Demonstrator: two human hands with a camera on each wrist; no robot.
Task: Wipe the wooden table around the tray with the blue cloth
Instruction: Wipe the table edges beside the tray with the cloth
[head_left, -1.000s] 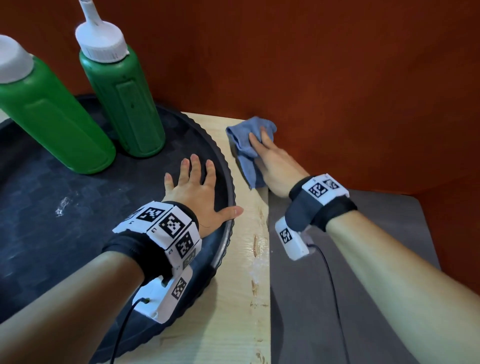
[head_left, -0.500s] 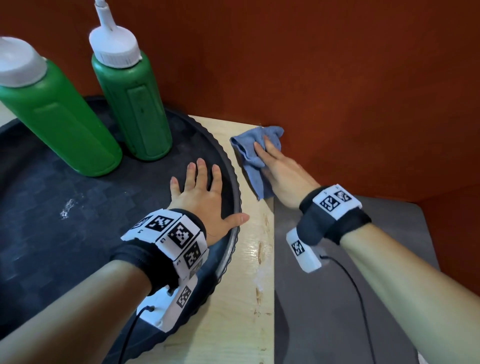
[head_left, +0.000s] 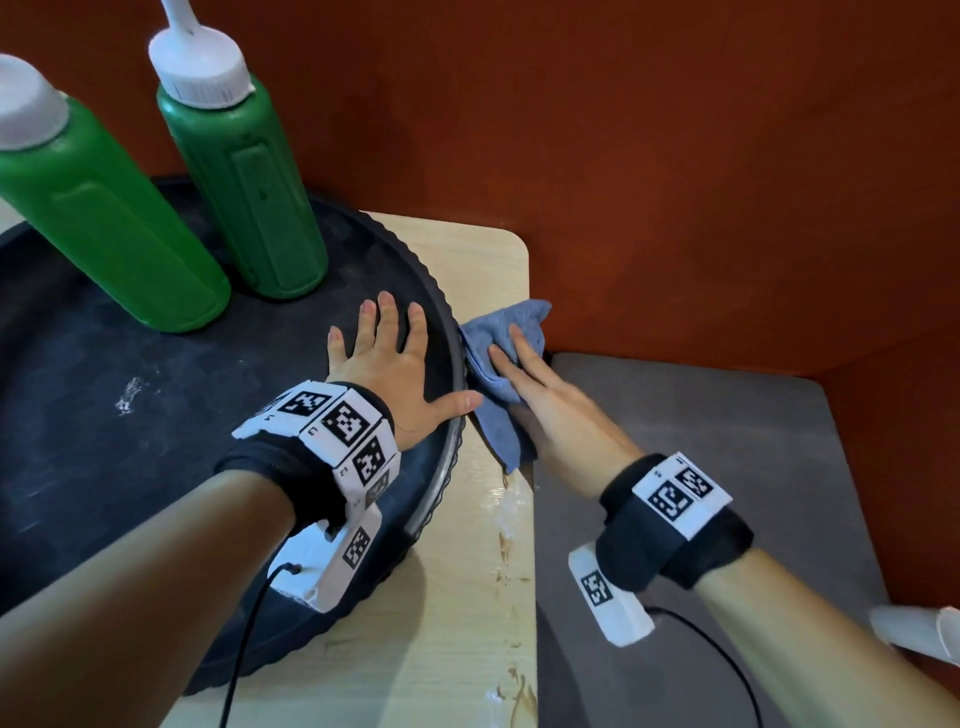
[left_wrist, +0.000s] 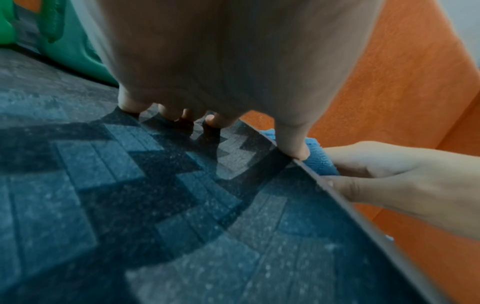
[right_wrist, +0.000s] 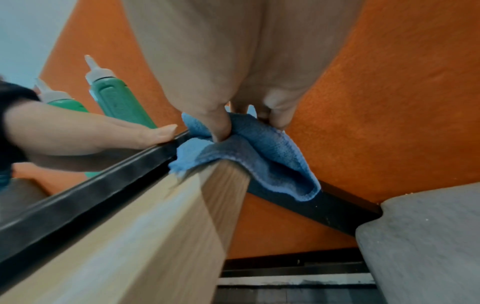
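A crumpled blue cloth (head_left: 500, 431) lies on the narrow strip of pale wooden table (head_left: 467, 597) right of the round black tray (head_left: 156, 467), and part of it hangs over the table's right edge (right_wrist: 272, 156). My right hand (head_left: 540, 395) lies on top of the cloth with its fingers stretched out. In the right wrist view its thumb digs into a fold of the cloth. My left hand (head_left: 395, 364) lies flat and spread inside the tray, its thumb on the scalloped rim just beside the cloth (left_wrist: 322, 162).
Two green squeeze bottles (head_left: 249, 182) (head_left: 98, 218) with white caps stand at the back of the tray. A red wall (head_left: 675, 156) closes the back and right. A grey padded surface (head_left: 701, 441) sits lower, right of the table edge. Pale smears mark the wood near the edge.
My right hand has dragged the cloth from the far corner by the wall toward me along the table's right edge, to beside my left thumb. The left hand stays flat on the tray.
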